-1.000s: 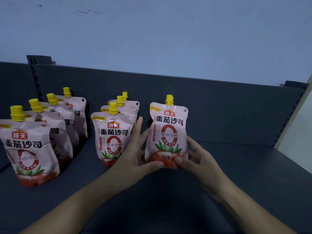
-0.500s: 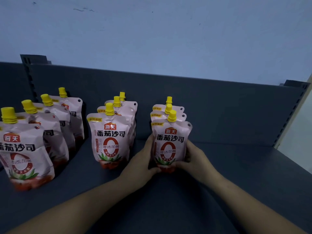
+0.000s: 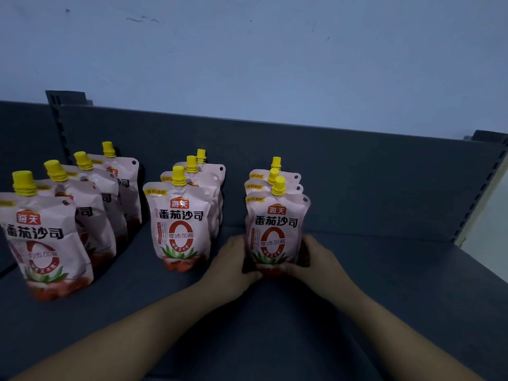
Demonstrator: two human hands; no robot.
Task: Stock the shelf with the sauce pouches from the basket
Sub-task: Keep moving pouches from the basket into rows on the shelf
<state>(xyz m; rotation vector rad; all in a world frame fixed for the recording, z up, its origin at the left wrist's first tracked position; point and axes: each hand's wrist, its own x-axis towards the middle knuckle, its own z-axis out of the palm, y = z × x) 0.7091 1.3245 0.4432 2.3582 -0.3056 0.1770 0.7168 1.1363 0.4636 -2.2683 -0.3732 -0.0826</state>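
Observation:
Pink tomato sauce pouches with yellow caps stand in three rows on the dark grey shelf (image 3: 384, 284). The right row's front pouch (image 3: 276, 229) stands upright with two more pouches close behind it. My left hand (image 3: 233, 264) holds its lower left side and my right hand (image 3: 316, 259) holds its lower right side, fingers curled round the base. The middle row's front pouch (image 3: 181, 229) stands just left of my left hand. The left row (image 3: 46, 243) holds several pouches. The basket is out of view.
The shelf's dark back panel (image 3: 357, 174) rises behind the rows, with slotted uprights at the left (image 3: 59, 127) and right (image 3: 483, 185). A pale wall is above. Bare shelf surface stretches to the right of my right hand.
The right-row pouch has gone from held forward and higher to standing against the two behind it. Both hands slid down to its base. The view shifted slightly.

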